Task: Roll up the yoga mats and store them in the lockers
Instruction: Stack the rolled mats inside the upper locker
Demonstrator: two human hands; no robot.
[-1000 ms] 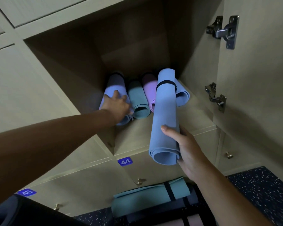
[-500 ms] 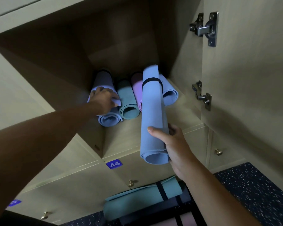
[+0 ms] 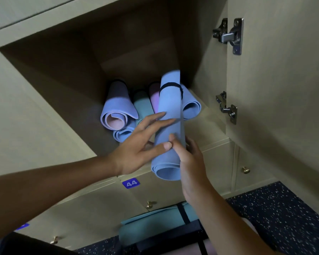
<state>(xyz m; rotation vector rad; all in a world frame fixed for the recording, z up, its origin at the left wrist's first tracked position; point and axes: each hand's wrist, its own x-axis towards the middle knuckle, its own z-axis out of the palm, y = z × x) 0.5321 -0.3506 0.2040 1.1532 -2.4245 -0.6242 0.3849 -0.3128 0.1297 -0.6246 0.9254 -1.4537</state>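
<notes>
Both hands are working on one rolled blue mat (image 3: 170,115) right at the mouth of the open locker (image 3: 59,74). Right hand (image 3: 191,162) is wrapping around its near end from the right side, thumb across the front, so it's properly gripping the roll. Left hand (image 3: 142,144) is laying its straight fingers flat on the left side of the same roll, thumb touching the front just beside the right thumb, more steadying than grabbing. The mat is pointing into the locker, far end inside with a black strap (image 3: 170,85) around it, near end sticking out past the front lip.

Counting what's already sitting inside: five rolls as far as I can see. A lavender roll (image 3: 116,111) is lying on top at the left, a smaller blue roll (image 3: 123,134) is peeking out under it, then a teal roll (image 3: 143,105), a pink roll (image 3: 155,94) mostly hidden behind the held one, and another blue roll (image 3: 191,107) against the right wall. They're filling the floor side to side, while the space above them is staying open up to the ceiling.

Locker door (image 3: 284,89) is hanging open on the right with two metal hinges (image 3: 228,35). Down below, a closed door is showing a "44" tag (image 3: 131,183), and a strapped teal mat (image 3: 155,227) is lying on the speckled floor (image 3: 284,218).
</notes>
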